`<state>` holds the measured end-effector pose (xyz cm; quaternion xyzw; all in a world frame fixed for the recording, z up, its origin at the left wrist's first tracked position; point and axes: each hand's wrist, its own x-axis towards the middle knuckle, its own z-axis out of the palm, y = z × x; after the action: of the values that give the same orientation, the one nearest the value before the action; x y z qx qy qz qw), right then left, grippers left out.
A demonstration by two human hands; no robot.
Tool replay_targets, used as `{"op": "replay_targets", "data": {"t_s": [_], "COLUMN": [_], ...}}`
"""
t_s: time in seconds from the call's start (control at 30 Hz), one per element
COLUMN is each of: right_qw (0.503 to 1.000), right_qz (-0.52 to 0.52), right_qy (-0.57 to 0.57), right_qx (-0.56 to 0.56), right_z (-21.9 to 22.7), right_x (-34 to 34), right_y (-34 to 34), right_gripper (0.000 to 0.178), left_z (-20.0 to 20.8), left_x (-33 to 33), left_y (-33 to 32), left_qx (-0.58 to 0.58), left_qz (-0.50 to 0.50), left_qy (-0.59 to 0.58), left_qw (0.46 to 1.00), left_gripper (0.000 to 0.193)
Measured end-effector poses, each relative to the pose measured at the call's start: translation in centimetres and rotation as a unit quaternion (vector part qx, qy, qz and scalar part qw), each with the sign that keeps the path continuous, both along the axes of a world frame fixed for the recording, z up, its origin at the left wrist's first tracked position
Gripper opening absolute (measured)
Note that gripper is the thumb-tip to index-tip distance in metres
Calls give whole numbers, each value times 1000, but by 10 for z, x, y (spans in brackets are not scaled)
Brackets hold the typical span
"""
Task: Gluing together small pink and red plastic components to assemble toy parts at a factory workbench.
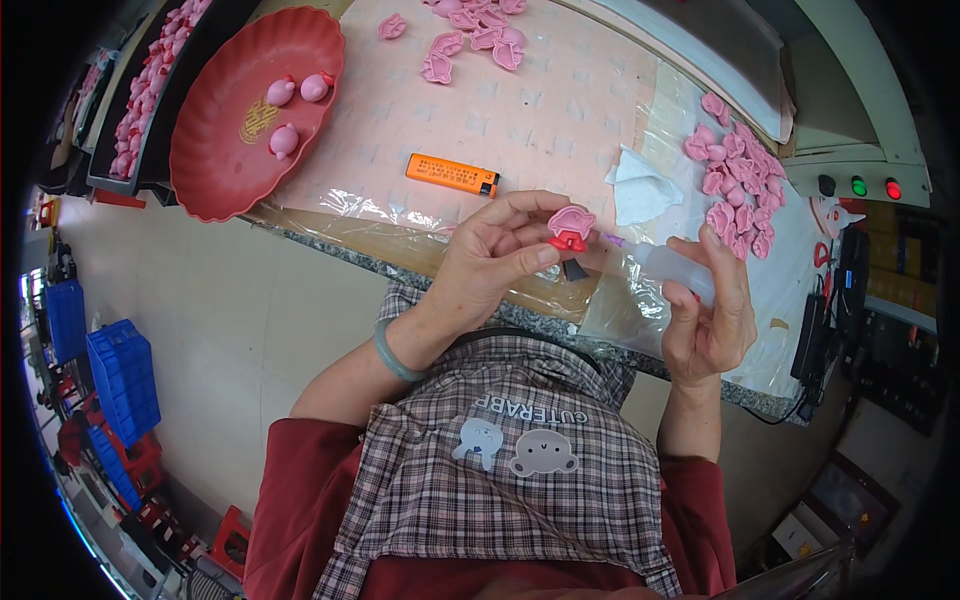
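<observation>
My left hand (485, 250) is closed, pinching a small pink and red plastic figure part (571, 222) between thumb and fingers. In my right hand (718, 318) lies a translucent squeeze bottle (672, 268) with a thin purple tip. The bottle is tilted nearly level, its tip pointing left at the figure part and a short way from it. Whether any liquid comes out is too small to tell. Beyond my left hand an orange lighter (450, 175) rests on the pink work mat (380, 120). A crumpled white cloth (645, 186) lies past the bottle.
A red scalloped tray (215, 100) with 3 pink round pieces stands at the left. Pink moulded parts lie in a heap (740, 180) on the right and in a cluster (485, 30) at the back. A black bin (150, 130) holds many pieces. Indicator lights (875, 188) sit far right.
</observation>
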<state>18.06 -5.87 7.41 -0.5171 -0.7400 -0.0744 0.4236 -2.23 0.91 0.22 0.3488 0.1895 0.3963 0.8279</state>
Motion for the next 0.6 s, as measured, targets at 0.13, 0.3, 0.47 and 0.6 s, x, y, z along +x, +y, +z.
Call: {"op": "replay_targets", "data": {"t_s": [0.13, 0.3, 0.47, 0.6], "right_qw": [1000, 1000, 999, 999], "right_qz": [9, 8, 17, 18], "right_qy": [-6, -10, -11, -15], "right_qx": [-1, -12, -37, -41], "right_z": [0, 1, 3, 3], "right_x": [0, -1, -2, -2], "right_y": [-1, -2, -5, -4], "right_gripper": [48, 48, 43, 43], "left_z": [1, 0, 0, 0], "left_x": [0, 0, -1, 0], "left_y": [0, 0, 0, 0], "left_qx": [-6, -1, -1, -2], "left_qz": [-3, -3, -5, -4], "left_qy": [1, 0, 3, 1], "left_qw": [1000, 1000, 1000, 1000], "left_gripper": [44, 45, 45, 45]}}
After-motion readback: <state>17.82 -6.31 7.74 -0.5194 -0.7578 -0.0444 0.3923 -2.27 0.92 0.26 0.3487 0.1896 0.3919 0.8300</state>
